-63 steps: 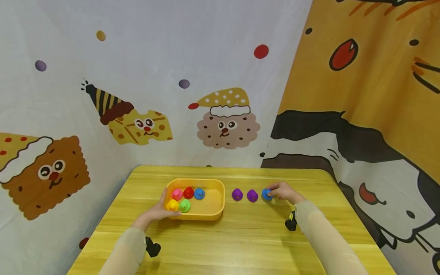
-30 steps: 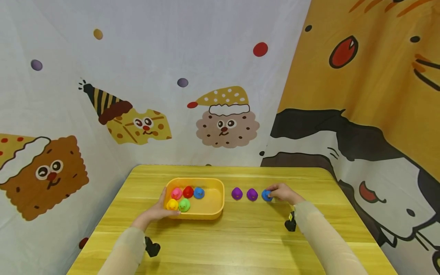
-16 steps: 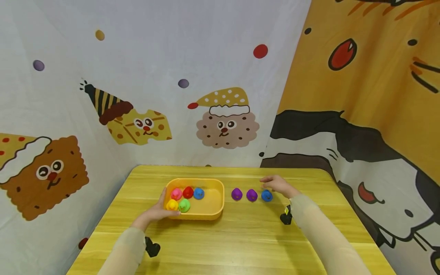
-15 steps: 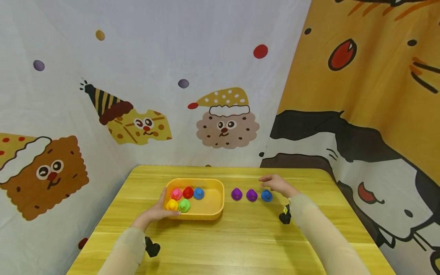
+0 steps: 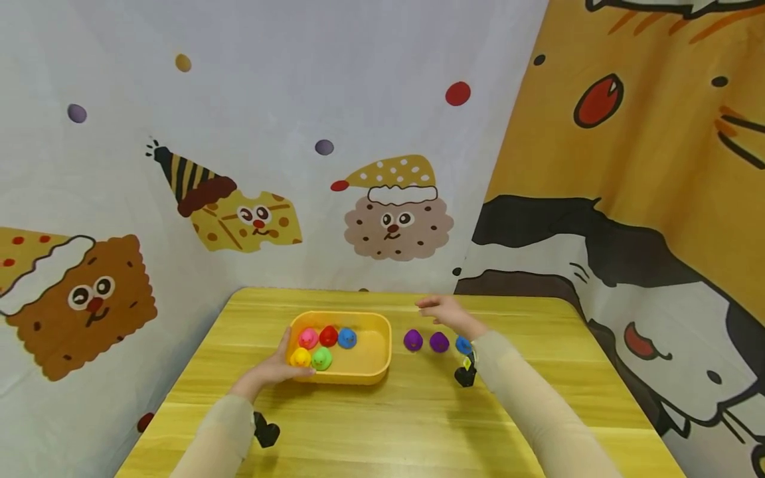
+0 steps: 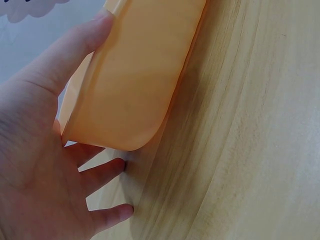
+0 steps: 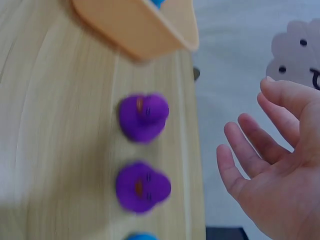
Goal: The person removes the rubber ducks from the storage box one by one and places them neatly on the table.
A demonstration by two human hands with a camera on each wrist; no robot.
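Note:
My left hand (image 5: 273, 366) rests against the left end of a yellow plastic basket (image 5: 364, 378), thumb along the front rim. In the left wrist view its other fingers (image 6: 102, 176) are straight and spread beside the basket's corner. My right hand (image 5: 449, 315), holding nothing, hovers behind two purple rubber ducks, fingers loosely bent. Those are the left purple duck (image 5: 413, 340) and the right purple duck (image 5: 439, 342). A blue duck (image 5: 463, 344) stands at the row's right end, partly hidden by my right wrist.
In the basket sit a pink duck (image 5: 308, 338), a red duck (image 5: 329, 336), a blue one, a yellow duck (image 5: 301, 357) and a green duck (image 5: 322, 359). The wooden table (image 5: 382, 431) ends at a printed cloth wall (image 5: 263, 99).
My right hand has let go of the blue duck at the row's right end, risen, and moved left above the purple ducks. The left hand and the basket have stayed put.

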